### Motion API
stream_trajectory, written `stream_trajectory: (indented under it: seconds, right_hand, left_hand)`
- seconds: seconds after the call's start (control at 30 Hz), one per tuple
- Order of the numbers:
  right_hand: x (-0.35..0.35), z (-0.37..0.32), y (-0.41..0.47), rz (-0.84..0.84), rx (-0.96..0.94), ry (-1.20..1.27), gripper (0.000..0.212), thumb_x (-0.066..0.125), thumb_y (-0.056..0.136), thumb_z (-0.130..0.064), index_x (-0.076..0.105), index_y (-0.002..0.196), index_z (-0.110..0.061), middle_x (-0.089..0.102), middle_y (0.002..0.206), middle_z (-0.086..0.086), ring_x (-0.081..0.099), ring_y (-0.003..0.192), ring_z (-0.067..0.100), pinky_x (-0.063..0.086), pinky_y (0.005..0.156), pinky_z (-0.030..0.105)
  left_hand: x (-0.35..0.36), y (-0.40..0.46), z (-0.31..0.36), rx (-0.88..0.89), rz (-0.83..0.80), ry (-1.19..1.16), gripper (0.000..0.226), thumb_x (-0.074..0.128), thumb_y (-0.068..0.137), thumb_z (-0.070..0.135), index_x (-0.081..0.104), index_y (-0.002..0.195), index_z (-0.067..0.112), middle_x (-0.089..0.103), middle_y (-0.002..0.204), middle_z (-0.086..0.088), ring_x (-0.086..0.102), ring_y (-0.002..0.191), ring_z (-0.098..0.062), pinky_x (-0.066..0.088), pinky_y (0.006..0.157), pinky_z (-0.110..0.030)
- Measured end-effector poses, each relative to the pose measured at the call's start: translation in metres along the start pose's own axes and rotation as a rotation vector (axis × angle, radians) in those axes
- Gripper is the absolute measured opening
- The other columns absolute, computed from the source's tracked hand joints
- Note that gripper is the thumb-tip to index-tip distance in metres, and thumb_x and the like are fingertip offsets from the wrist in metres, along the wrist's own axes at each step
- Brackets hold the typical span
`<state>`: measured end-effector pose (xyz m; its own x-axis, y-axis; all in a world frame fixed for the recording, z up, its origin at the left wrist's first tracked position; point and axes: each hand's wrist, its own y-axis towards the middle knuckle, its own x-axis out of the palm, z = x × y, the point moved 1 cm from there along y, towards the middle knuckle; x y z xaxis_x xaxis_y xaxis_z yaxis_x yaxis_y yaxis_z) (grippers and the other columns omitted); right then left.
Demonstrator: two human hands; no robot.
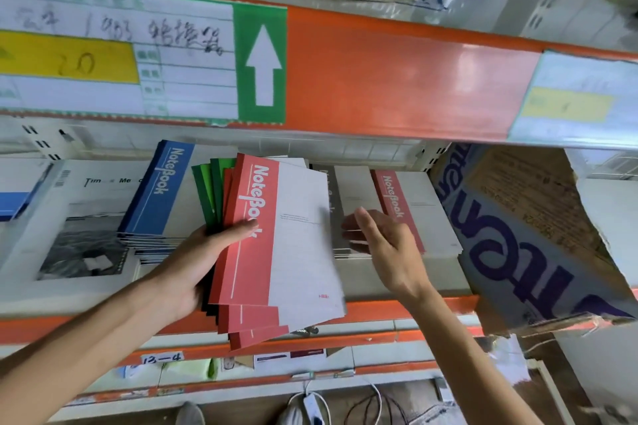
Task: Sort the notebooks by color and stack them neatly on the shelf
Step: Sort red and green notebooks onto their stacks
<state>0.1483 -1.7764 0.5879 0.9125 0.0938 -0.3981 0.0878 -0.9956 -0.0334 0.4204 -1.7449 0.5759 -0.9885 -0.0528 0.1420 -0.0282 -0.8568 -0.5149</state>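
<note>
From the head camera we see our left hand point(193, 262) gripping a fanned bundle of notebooks point(276, 245) in front of the shelf point(431, 309), thumb curled over the top red cover and fingers hidden underneath. The bundle shows several red notebooks on top and the edges of green notebooks point(207, 190) behind them. Our right hand point(386, 245) is spread and holds nothing; its fingers reach over the gray notebook stack point(340, 214) on the shelf, and we cannot tell whether they touch it. Just right of that lies a red notebook stack point(400, 207). Left of the bundle a blue notebook stack point(158, 190) rests on the shelf, partly over a black-and-white book point(79, 235). A torn cardboard box point(524, 235) stands at the right end.
</note>
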Motion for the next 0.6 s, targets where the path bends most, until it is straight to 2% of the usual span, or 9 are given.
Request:
stream_trajectory:
  seconds: [0.03,0.1,0.2,0.3,0.33,0.4,0.47,0.53,0.6]
  right_hand:
    - [0.008,-0.010,-0.006,-0.017,0.032,0.107,0.035,0.058,0.097,-0.044,0.072,0.102,-0.012,0.077,0.093,0.002,0.075,0.089,0.016,0.061,0.080,0.035]
    - [0.018,-0.021,-0.012,-0.003,0.048,0.172,0.023,0.070,0.092,-0.033,0.072,0.101,-0.011,0.076,0.092,0.004,0.075,0.086,0.018,0.062,0.076,0.037]
    - [0.024,-0.027,-0.013,0.020,0.093,0.205,0.027,0.081,0.082,-0.026,0.072,0.102,-0.012,0.076,0.090,0.002,0.074,0.084,0.016,0.063,0.072,0.035]
    - [0.029,-0.027,-0.015,-0.021,0.161,0.242,0.025,0.084,0.079,-0.023,0.073,0.098,-0.013,0.078,0.090,0.001,0.074,0.087,0.018,0.061,0.073,0.031]
    - [0.031,-0.028,-0.016,-0.032,0.171,0.266,0.022,0.084,0.079,-0.022,0.074,0.096,-0.012,0.078,0.089,0.002,0.074,0.086,0.018,0.060,0.072,0.029]
    - [0.033,-0.029,-0.017,-0.032,0.186,0.309,0.021,0.084,0.079,-0.017,0.073,0.094,-0.008,0.078,0.087,0.003,0.074,0.082,0.015,0.059,0.068,0.026]
    - [0.035,-0.028,-0.016,-0.021,0.201,0.305,0.020,0.084,0.079,-0.015,0.071,0.092,-0.007,0.077,0.082,0.002,0.072,0.077,0.012,0.059,0.065,0.026]
    - [0.034,-0.026,-0.015,0.015,0.205,0.291,0.021,0.083,0.080,-0.015,0.069,0.092,-0.007,0.075,0.081,0.001,0.070,0.073,0.010,0.059,0.064,0.027]
    - [0.029,-0.021,-0.013,0.057,0.213,0.297,0.022,0.080,0.084,-0.014,0.065,0.098,-0.007,0.074,0.089,0.006,0.070,0.074,0.012,0.060,0.064,0.033]
  left_hand:
    - [0.003,-0.003,-0.001,0.012,0.020,-0.002,0.039,0.078,0.075,0.044,0.066,0.108,0.029,0.075,0.101,-0.004,0.071,0.094,-0.026,0.056,0.079,-0.043]
    - [0.008,-0.013,0.005,0.010,0.023,-0.025,0.038,0.077,0.072,0.038,0.064,0.107,0.028,0.076,0.093,-0.005,0.071,0.088,-0.027,0.054,0.070,-0.037]
    - [0.011,-0.027,0.015,0.022,0.016,-0.012,0.053,0.081,0.062,0.043,0.063,0.110,0.026,0.076,0.085,-0.002,0.073,0.075,-0.021,0.052,0.061,-0.031]
    - [0.009,-0.031,0.016,0.019,-0.011,-0.011,0.089,0.092,0.025,0.056,0.065,0.105,0.027,0.076,0.088,-0.003,0.074,0.074,-0.021,0.054,0.063,-0.033]
    - [0.009,-0.032,0.017,0.021,-0.002,0.001,0.087,0.092,0.027,0.055,0.065,0.105,0.027,0.076,0.087,-0.002,0.074,0.075,-0.021,0.055,0.068,-0.035]
    - [0.007,-0.030,0.014,0.019,0.040,-0.016,0.059,0.088,0.053,0.047,0.066,0.104,0.024,0.076,0.082,0.002,0.073,0.074,-0.017,0.053,0.076,-0.035]
    - [0.008,-0.033,0.015,0.029,0.037,-0.027,0.040,0.077,0.068,0.048,0.065,0.099,0.026,0.075,0.074,0.010,0.070,0.067,-0.007,0.048,0.069,-0.028]
    - [0.007,-0.032,0.014,0.019,0.030,-0.038,0.046,0.076,0.064,0.063,0.064,0.095,0.031,0.072,0.071,0.018,0.064,0.068,0.001,0.039,0.063,-0.023]
    - [0.005,-0.035,0.014,0.040,0.054,-0.054,0.039,0.072,0.072,0.060,0.062,0.096,0.031,0.066,0.074,0.018,0.055,0.073,0.001,0.034,0.065,-0.022]
